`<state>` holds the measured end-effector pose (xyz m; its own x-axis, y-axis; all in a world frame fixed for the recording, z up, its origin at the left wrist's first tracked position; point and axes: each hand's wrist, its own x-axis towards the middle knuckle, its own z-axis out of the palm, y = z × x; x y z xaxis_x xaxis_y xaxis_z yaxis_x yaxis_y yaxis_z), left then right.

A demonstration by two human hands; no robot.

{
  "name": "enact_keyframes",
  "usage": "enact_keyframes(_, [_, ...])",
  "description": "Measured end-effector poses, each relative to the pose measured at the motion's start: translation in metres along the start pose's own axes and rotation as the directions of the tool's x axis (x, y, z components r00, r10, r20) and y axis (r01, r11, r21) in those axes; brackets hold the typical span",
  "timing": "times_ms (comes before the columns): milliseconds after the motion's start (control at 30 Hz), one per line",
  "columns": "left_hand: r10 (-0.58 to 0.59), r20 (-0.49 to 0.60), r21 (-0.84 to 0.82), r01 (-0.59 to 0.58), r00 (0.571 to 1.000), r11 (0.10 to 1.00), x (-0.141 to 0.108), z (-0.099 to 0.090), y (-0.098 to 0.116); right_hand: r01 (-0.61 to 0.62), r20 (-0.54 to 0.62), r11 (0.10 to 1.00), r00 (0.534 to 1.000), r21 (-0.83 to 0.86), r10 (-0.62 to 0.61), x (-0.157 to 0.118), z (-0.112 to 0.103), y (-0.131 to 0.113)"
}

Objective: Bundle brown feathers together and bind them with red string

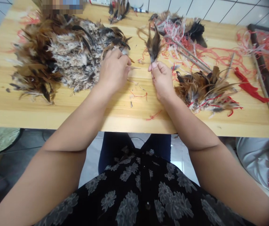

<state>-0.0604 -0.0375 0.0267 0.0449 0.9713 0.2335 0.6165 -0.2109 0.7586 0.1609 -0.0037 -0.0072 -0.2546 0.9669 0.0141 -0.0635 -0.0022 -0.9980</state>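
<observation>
My right hand (162, 77) pinches a small bunch of dark brown feathers (153, 44) by the quill end, its tips pointing away from me. On the left, my left hand (114, 69) lies at the right edge of a big feather pile (74, 58), pale and fluffy in the middle with brown and black feathers around it. Its fingers are curled together, and a thin feather (134, 68) pokes out from them; the grip itself is partly hidden. Close to my right wrist rests a smaller heap of brown feathers (199, 88) with red strands.
Pink and white plastic strands (172, 29) lie at the back with thin sticks (193, 58) and a black feather clump (197, 31). Red cloth (249, 84) lies near a dark frame (265, 75) on the right. Red thread scraps (153, 116) dot the wooden table (134, 124).
</observation>
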Motion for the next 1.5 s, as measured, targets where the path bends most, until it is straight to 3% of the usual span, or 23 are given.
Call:
enact_keyframes(67, [-0.016,0.049,-0.116,0.021,0.999,0.993,0.012,0.006,-0.005,0.095,-0.124,0.994,0.987,-0.049,-0.101,0.003,0.003,0.007])
enact_keyframes(133, [-0.023,0.096,-0.159,0.038,0.995,0.986,0.028,0.013,-0.013,0.136,-0.152,0.986,0.977,-0.094,-0.149,0.005,0.005,0.013])
enact_keyframes(333, [0.01,0.07,0.104,-0.018,0.998,0.994,0.058,0.034,-0.026,0.191,-0.17,0.959,0.959,-0.208,-0.228,0.008,0.004,0.014])
enact_keyframes(500, [-0.006,0.137,0.084,-0.006,0.991,0.996,0.038,0.03,-0.011,0.177,-0.183,0.939,0.954,-0.295,-0.237,0.007,0.002,0.009])
enact_keyframes(633, [-0.016,0.138,0.218,-0.014,0.99,0.976,0.021,0.014,0.005,0.165,-0.137,0.903,0.962,-0.397,-0.236,0.009,0.0,0.009])
enact_keyframes(700, [0.01,0.184,0.28,-0.062,0.983,0.958,0.019,0.007,0.013,0.169,-0.108,0.875,0.964,-0.454,-0.243,0.008,0.0,0.009])
enact_keyframes(867, [0.206,0.264,0.286,-0.281,0.942,0.916,0.018,-0.003,0.023,0.2,-0.039,0.8,0.963,-0.566,-0.268,0.003,-0.002,0.005])
enact_keyframes(1100, [0.255,0.19,0.168,-0.287,0.948,0.943,0.014,-0.013,0.028,0.196,-0.019,0.767,0.965,-0.611,-0.263,0.0,-0.003,0.005])
enact_keyframes(1200, [0.271,0.207,0.139,-0.302,0.94,0.943,0.015,-0.016,0.029,0.192,-0.016,0.771,0.967,-0.607,-0.253,0.001,-0.003,0.006])
enact_keyframes(1500, [0.293,0.195,0.138,-0.322,0.936,0.936,0.02,-0.009,0.023,0.185,0.014,0.796,0.976,-0.576,-0.216,0.001,-0.001,0.005])
